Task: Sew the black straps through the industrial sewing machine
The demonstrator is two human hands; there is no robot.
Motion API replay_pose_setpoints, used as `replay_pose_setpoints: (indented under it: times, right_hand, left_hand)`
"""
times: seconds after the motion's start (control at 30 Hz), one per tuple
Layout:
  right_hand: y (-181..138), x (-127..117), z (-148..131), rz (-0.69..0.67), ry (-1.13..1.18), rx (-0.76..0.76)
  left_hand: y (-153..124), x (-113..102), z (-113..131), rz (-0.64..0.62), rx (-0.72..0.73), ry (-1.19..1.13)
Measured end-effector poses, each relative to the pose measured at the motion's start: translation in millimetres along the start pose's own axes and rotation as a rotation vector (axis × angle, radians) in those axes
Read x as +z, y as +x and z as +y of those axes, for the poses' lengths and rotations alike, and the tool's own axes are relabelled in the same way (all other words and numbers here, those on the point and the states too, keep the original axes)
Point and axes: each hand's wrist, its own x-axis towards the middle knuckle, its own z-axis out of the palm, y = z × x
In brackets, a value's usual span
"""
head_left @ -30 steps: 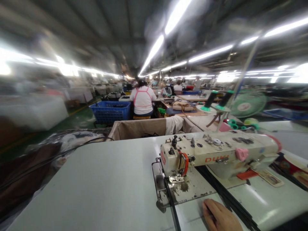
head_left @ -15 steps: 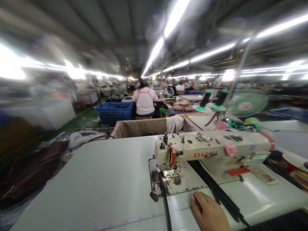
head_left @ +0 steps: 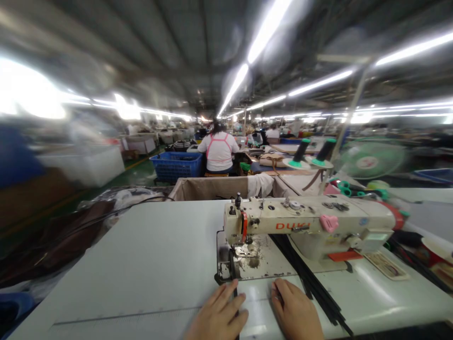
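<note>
A cream sewing machine (head_left: 314,217) stands on the pale table. One narrow black strip (head_left: 232,267) runs from under its needle area toward me. My left hand (head_left: 219,311) lies over that strip with its fingers spread and touching it. To its right, my right hand (head_left: 297,309) rests on the table just in front of the needle plate (head_left: 262,269), fingers curled in; whatever it may hold is hidden in a dark gap by the thumb. Beside this hand a bundle of black strips (head_left: 311,283) passes under the machine arm and hangs toward the table's front edge.
Behind the table stands a fabric-lined bin (head_left: 212,188) with a white cloth (head_left: 260,184) over its rim. Two black thread cones (head_left: 300,153) and a green fan (head_left: 368,158) are at the right. A co-worker (head_left: 219,148) sits ahead beside a blue basket (head_left: 179,165).
My left hand has come into view from below and lies on the black strip. My right hand has shifted slightly left, still curled. The whole view has moved a little.
</note>
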Motion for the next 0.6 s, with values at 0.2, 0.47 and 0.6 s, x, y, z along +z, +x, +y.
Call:
replay_pose_setpoints:
  times: [0.2,0.47,0.6]
  right_hand:
    - [-1.2,-10.9,-2.4,-0.055,0.123,0.039]
    - [7.1,-39.7,14.6,-0.078,0.328,0.071]
    - [27.8,-72.8,44.5,0.008,0.287,0.091]
  left_hand:
    - [27.0,-20.3,10.7,-0.036,0.099,0.248]
    - [25.4,-34.2,-21.3,0.086,-0.239,0.062]
    - [37.3,-34.4,-45.5,0.132,-0.462,-0.121]
